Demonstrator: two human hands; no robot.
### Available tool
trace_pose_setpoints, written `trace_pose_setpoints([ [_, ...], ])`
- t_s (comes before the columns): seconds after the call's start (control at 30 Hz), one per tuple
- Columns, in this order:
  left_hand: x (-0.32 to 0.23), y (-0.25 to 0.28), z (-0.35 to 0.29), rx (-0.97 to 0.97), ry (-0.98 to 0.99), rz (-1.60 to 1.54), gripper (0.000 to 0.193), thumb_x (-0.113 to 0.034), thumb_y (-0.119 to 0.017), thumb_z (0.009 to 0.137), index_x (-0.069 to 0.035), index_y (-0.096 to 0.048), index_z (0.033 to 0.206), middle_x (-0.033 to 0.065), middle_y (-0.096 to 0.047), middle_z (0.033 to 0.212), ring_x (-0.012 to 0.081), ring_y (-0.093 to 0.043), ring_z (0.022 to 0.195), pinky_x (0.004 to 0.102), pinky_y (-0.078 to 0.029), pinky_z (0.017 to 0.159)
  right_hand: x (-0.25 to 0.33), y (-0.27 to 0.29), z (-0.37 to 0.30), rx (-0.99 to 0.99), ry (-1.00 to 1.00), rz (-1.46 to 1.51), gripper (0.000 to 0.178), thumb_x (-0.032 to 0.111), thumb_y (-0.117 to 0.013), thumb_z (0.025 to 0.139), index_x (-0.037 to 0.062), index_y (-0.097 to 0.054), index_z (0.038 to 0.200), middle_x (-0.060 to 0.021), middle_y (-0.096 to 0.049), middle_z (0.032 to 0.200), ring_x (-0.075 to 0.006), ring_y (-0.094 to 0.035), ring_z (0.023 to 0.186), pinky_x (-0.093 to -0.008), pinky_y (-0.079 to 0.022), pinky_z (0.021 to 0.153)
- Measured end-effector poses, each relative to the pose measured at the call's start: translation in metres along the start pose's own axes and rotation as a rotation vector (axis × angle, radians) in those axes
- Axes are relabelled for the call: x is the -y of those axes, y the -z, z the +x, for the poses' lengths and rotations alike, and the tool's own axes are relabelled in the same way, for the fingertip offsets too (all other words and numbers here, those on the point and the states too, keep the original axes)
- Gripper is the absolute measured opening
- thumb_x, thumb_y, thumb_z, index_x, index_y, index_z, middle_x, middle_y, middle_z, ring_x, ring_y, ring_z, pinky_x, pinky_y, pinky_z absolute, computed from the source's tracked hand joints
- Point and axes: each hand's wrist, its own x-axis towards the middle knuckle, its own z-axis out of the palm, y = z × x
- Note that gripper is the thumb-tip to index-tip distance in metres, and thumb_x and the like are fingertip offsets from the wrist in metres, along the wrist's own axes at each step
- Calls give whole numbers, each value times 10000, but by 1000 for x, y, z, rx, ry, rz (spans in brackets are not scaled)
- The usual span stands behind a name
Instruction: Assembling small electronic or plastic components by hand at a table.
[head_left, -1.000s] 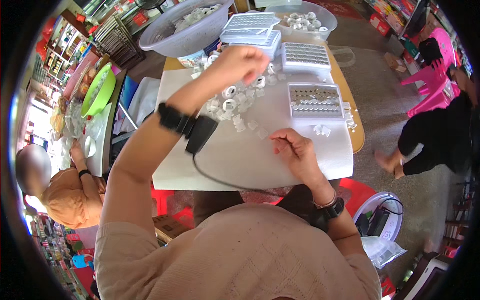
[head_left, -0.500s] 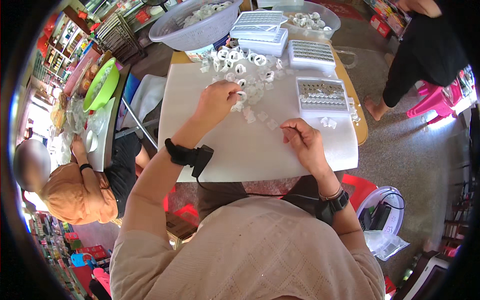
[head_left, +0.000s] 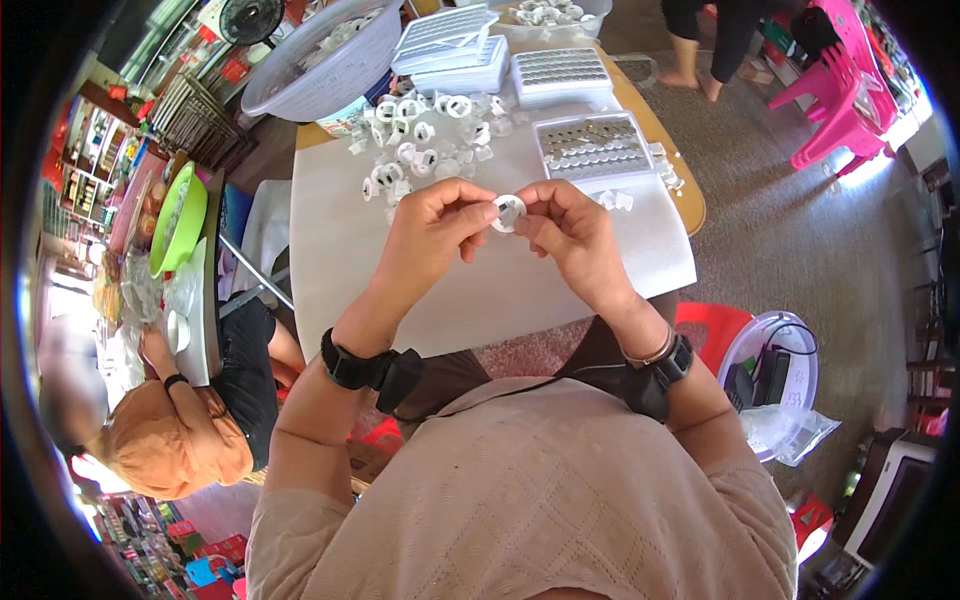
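Closest to me, my two wrists carry black bands, and from them my forearms rise over the white table [head_left: 470,290]. My left hand [head_left: 432,228] and my right hand [head_left: 572,232] meet just above its middle, and between them I pinch a small white ring [head_left: 509,212]; the thumb and forefinger of each hand close on it from either side, the left on its left edge, the right on its right edge, so both hands are closed in a fingertip grip on that one piece, held clear of the tabletop. Just beyond my left knuckles lies a loose scatter of similar white rings [head_left: 420,145], spread across the table's far left part, some touching each other. Just beyond my right hand sits a flat tray [head_left: 594,148] filled with rows of small pieces, with a few loose white bits [head_left: 664,172] near its right edge. Farther on stand more white trays [head_left: 560,72], one beside a stack of two. At the far left corner a large pale basin [head_left: 325,62] overhangs the table's edge. Off to my left, well apart, another person [head_left: 180,440] in an orange top sits low beside a green bowl [head_left: 178,222], and to the far right stands a pink plastic chair [head_left: 835,95].
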Motion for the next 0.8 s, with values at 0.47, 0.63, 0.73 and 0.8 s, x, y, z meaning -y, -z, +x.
trace_pose_setpoints([
  [0.47, 44, -18, 38, 346, 156, -651, 316, -182, -557, 939, 27, -566, 1176, 72, -647, 939, 131, -634, 766, 242, -530, 678, 12, 48, 4, -311, 204, -534, 104, 81, -611, 852, 12, -632, 927, -107, -626, 740, -210, -613, 648, -324, -484, 601],
  [0.63, 51, -18, 53, 330, 113, -706, 323, -163, -569, 930, 41, -553, 1180, 93, -652, 993, 155, -661, 830, 253, -554, 737, 20, 83, 42, -459, 393, -1067, 71, 88, -605, 810, 56, -668, 815, -112, -622, 806, -320, -613, 738, -396, -489, 648],
  [0.73, 56, -19, 59, 329, 102, -770, 331, -155, -562, 932, 45, -537, 1194, 97, -650, 997, 156, -663, 843, 255, -557, 748, 12, 90, 58, -414, 486, -1236, 45, 79, -618, 781, 69, -660, 771, -101, -606, 785, -306, -609, 747, -394, -490, 649],
  [0.8, 59, -17, 58, 315, 110, -837, 321, -148, -556, 933, 46, -537, 1188, 97, -649, 997, 153, -663, 840, 251, -556, 745, 9, 88, 62, -389, 513, -1294, 32, 76, -623, 769, 72, -653, 757, -98, -598, 775, -302, -607, 742, -395, -490, 645],
])
